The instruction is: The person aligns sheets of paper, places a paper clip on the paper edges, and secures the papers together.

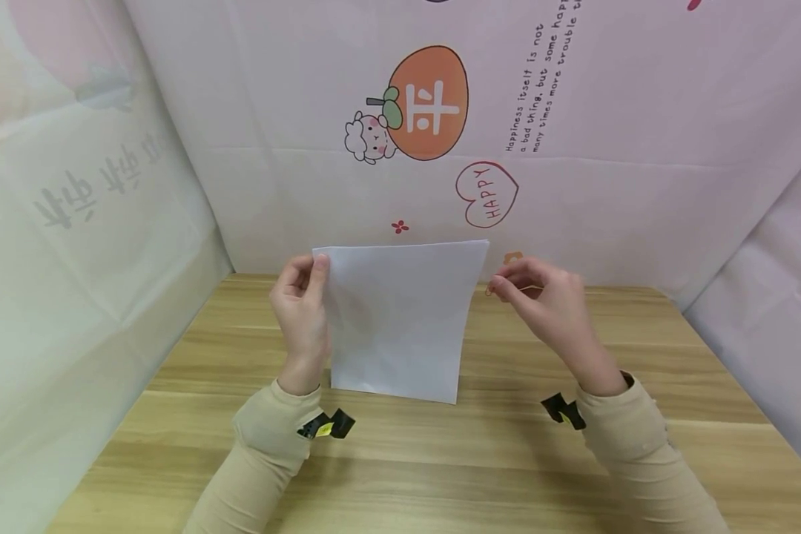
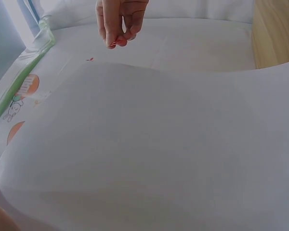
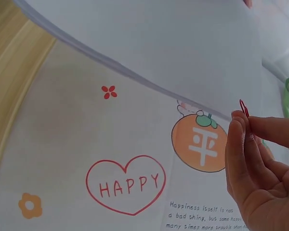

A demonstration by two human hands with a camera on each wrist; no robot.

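Note:
My left hand (image 1: pixel 302 315) grips the upper left corner of a thin stack of white paper (image 1: pixel 400 319), thumb on the near face. The stack stands upright above the wooden table, and its layered edge shows in the right wrist view. Just right of the paper's upper right corner, my right hand (image 1: pixel 550 300) pinches a small red paper clip (image 3: pixel 243 107) between thumb and fingertips. The clip's looped end sticks out past the fingertips, apart from the paper in the head view. In the left wrist view the paper hides most of the scene, and only a bit of my left hand shows.
A wooden tabletop (image 1: pixel 400 475) lies beneath both hands. White printed cloth (image 1: pixel 294 96) with cartoon fruit, a heart and lettering hangs behind the table, with more cloth at both sides. Black straps with small devices (image 1: pixel 564 411) are worn at both wrists.

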